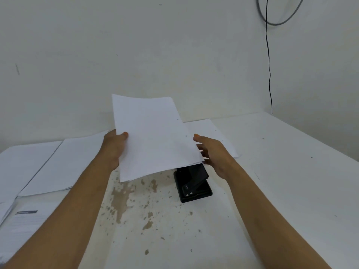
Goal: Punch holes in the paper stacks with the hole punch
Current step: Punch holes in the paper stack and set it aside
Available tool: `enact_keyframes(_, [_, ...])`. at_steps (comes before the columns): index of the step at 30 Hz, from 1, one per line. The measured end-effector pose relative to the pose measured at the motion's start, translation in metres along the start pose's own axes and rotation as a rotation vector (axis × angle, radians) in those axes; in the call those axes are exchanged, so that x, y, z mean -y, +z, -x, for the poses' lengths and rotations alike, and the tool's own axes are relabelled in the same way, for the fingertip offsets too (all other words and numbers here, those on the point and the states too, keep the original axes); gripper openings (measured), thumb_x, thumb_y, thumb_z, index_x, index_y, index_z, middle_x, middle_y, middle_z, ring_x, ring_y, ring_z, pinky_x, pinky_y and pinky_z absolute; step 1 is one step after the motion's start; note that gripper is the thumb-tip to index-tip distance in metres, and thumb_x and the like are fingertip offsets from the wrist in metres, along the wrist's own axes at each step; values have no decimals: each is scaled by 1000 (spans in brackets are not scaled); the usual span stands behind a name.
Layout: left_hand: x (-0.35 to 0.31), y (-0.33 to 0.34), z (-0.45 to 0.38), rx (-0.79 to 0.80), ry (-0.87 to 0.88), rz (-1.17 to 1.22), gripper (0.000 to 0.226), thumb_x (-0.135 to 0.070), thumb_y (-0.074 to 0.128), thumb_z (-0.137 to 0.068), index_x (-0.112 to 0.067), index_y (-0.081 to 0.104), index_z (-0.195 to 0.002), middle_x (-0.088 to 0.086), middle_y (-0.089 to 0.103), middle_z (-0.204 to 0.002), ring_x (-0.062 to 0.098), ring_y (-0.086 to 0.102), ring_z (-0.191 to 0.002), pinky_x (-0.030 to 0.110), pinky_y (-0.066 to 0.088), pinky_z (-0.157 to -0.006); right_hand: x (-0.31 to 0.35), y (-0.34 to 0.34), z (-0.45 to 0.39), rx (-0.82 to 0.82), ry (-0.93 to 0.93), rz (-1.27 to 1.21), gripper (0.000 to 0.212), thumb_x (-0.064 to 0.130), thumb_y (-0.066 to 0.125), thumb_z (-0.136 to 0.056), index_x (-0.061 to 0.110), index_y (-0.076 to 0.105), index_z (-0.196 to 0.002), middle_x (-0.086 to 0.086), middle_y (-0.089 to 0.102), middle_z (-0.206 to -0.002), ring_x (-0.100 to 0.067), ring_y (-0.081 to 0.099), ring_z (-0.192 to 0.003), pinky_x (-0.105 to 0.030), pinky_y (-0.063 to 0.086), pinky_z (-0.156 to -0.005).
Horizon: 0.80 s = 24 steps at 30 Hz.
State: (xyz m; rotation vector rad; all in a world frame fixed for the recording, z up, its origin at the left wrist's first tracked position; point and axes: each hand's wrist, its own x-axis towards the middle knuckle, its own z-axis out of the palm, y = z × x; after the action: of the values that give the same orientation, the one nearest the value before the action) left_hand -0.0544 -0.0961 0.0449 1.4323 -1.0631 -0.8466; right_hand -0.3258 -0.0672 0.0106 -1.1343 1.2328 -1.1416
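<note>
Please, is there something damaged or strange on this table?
Yes. The table has brown patches in front of the hole punch, where the white surface seems worn or stained. The paper stacks on the left lie slightly askew.

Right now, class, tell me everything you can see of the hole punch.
The hole punch is black, seemingly plastic or metal, with a flat base and a raised lever sloping up over it. It stands on the worn white table, its far end hidden under the sheaf of white paper held above it. Neither hand touches it; the right hand hovers just beyond it.
</note>
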Motion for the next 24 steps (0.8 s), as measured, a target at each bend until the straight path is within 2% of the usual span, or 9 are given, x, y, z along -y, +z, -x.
enact_keyframes(4, [-1,38,-11,66,-42,31,32,-20,49,-100,-10,54,-129,3,58,-114,19,56,-89,30,41,-81,-6,-12,-15,15,-35,0,28,26,60,-94,15,66,-118,0,70,-114,-21,65,-107,-31,51,-87])
enact_keyframes(6, [-2,53,-18,88,-71,54,29,-20,49,-100,-10,56,-126,4,58,-111,20,56,-89,31,43,-83,-9,-19,-25,-9,-41,5,28,19,59,-94,14,64,-121,1,69,-116,-20,65,-107,-35,52,-94])
enact_keyframes(8, [-2,67,-24,103,-96,62,24,-21,50,-99,-12,57,-120,5,59,-107,20,57,-86,29,47,-77,-10,-27,-34,-62,-26,-37,30,15,61,-92,15,63,-122,0,69,-116,-20,66,-104,-35,54,-90])
enact_keyframes(10, [-1,81,-28,132,-124,87,16,-20,50,-99,-12,56,-112,3,60,-99,17,58,-77,26,46,-63,-11,-36,-42,-141,-30,-104,27,12,64,-90,17,65,-117,-1,69,-113,-20,67,-99,-33,56,-82])
enact_keyframes(14, [2,109,-33,199,-170,75,15,-15,45,-100,-8,55,-107,2,62,-89,17,60,-76,28,48,-58,-22,-51,-54,-318,-122,-57,22,10,66,-88,21,64,-108,-1,69,-107,-16,67,-93,-24,54,-74])
enact_keyframes(19, [5,132,-35,298,-219,-4,14,-15,44,-97,-12,58,-94,3,64,-91,19,62,-79,29,48,-58,-35,-64,-61,-399,-145,31,31,12,64,-89,15,64,-120,-4,68,-111,-23,66,-100,-40,56,-89])
enact_keyframes(24, [16,144,-35,328,-205,-171,11,-10,53,-94,-4,58,-101,10,64,-101,21,62,-83,26,49,-61,-35,-74,-63,-502,-198,160,39,14,63,-91,12,60,-129,-1,63,-125,-15,58,-112,-25,47,-94])
